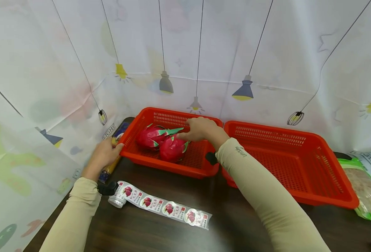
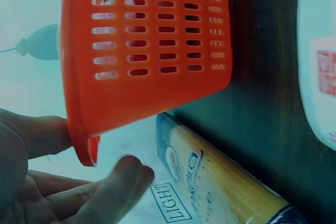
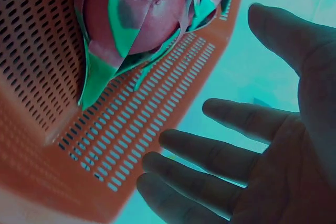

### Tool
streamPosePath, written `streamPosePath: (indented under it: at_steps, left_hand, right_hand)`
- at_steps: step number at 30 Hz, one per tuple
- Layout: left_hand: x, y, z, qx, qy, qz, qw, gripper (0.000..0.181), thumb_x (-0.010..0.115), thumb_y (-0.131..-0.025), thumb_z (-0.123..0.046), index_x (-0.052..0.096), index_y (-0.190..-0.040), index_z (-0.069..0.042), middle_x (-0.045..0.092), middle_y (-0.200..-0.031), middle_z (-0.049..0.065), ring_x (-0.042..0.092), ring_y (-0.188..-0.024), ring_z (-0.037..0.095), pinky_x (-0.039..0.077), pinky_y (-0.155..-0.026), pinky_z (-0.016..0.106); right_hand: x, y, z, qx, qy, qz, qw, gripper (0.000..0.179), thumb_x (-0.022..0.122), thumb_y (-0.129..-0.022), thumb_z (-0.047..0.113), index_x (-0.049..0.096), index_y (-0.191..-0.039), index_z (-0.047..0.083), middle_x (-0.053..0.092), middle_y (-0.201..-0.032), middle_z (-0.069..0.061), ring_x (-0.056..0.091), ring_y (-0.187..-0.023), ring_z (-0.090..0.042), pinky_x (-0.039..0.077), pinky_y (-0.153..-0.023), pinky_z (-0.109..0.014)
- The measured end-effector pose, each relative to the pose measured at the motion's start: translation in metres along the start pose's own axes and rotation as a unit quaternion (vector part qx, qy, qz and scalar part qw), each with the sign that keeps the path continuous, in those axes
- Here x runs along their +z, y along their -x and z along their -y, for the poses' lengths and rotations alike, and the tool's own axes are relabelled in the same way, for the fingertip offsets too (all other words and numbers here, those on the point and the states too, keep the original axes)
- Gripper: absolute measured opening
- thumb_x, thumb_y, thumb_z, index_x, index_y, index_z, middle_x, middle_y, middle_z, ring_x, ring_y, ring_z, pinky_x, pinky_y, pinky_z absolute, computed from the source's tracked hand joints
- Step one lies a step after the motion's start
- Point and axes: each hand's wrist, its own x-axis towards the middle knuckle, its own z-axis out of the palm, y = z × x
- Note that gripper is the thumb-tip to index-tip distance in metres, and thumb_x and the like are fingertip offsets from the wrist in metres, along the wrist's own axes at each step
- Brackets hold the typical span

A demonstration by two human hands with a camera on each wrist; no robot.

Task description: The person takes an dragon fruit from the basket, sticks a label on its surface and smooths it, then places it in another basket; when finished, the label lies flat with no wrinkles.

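Note:
Two pink dragon fruits, one at the left (image 1: 148,137) and one nearer the front (image 1: 172,150), lie side by side in the left red plastic basket (image 1: 169,168). My left hand (image 1: 105,154) grips this basket's rim at its left corner. In the left wrist view the thumb is on one side of the rim (image 2: 73,77) and the fingers are on the other. Over the basket, my right hand (image 1: 200,128) reaches in from the right with fingers spread, close beside the front fruit. Nothing sits in its palm (image 3: 283,177) in the right wrist view.
A second red basket (image 1: 286,128) adjoins on the right. A strip of dragon fruit stickers (image 1: 157,205) unrolls across the dark table in front. One yellow-and-blue packet (image 2: 210,171) lies left of the basket, and a green-edged bag (image 1: 364,185) at far right. A printed curtain hangs behind.

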Motion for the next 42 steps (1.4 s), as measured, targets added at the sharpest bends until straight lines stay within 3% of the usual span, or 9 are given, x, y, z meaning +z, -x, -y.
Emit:
streamPosePath:
  at_steps: [6,11,17,23,31,42]
  left_hand:
    - [-0.003,-0.002,-0.006,0.012,0.024,-0.023,0.9994,0.047,0.052,-0.102,-0.017,0.052,-0.137,0.014,0.067,-0.117,0.032,0.064,-0.099,0.039,0.054,-0.086,0.047]
    - [0.0,-0.003,-0.005,0.021,0.024,-0.019,0.9993,0.041,0.052,-0.101,-0.013,0.059,-0.131,0.013,0.069,-0.117,0.029,0.066,-0.096,0.035,0.055,-0.089,0.047]
    - [0.002,-0.001,-0.006,0.013,0.005,-0.027,0.9995,0.037,0.051,-0.097,-0.011,0.064,-0.124,0.012,0.068,-0.114,0.029,0.064,-0.097,0.039,0.054,-0.092,0.052]
    - [0.005,0.0,-0.008,0.016,-0.012,-0.039,0.999,0.037,0.052,-0.092,-0.012,0.067,-0.116,0.011,0.069,-0.103,0.027,0.063,-0.09,0.038,0.054,-0.087,0.052]
    - [0.006,0.003,-0.01,-0.003,-0.003,-0.046,0.9989,0.039,0.053,-0.091,-0.012,0.064,-0.12,0.011,0.069,-0.106,0.028,0.062,-0.091,0.04,0.054,-0.089,0.054]
    - [0.007,0.004,-0.014,-0.004,-0.011,-0.055,0.9984,0.036,0.051,-0.091,-0.012,0.067,-0.115,0.008,0.065,-0.087,0.018,0.059,-0.079,0.034,0.049,-0.074,0.044]
  right_hand:
    - [0.005,-0.02,0.005,0.007,-0.016,0.018,0.9997,0.076,0.065,-0.09,0.061,0.053,-0.144,0.011,0.062,-0.138,-0.011,0.058,-0.122,-0.03,0.052,-0.102,-0.051]
    - [0.016,-0.033,0.005,0.016,-0.031,0.03,0.9989,0.07,0.065,-0.089,0.062,0.059,-0.134,0.008,0.065,-0.129,-0.011,0.057,-0.119,-0.03,0.052,-0.102,-0.05]
    - [0.03,-0.045,0.007,0.014,-0.039,0.034,0.9985,0.066,0.064,-0.087,0.067,0.069,-0.115,0.007,0.069,-0.109,-0.009,0.06,-0.106,-0.026,0.055,-0.095,-0.042]
    - [0.04,-0.05,0.017,0.056,-0.042,0.058,0.9958,0.081,0.062,-0.085,0.073,0.063,-0.131,0.007,0.065,-0.124,-0.011,0.057,-0.112,-0.026,0.054,-0.097,-0.042]
    - [0.05,-0.051,0.036,0.085,-0.024,0.075,0.9933,0.09,0.045,-0.085,0.084,0.058,-0.145,0.018,0.058,-0.143,-0.009,0.054,-0.119,-0.027,0.052,-0.099,-0.041]
    - [0.051,-0.052,0.055,0.157,-0.01,0.117,0.9806,0.092,0.049,-0.081,0.087,0.057,-0.144,0.019,0.06,-0.14,-0.002,0.057,-0.119,-0.02,0.053,-0.099,-0.039]
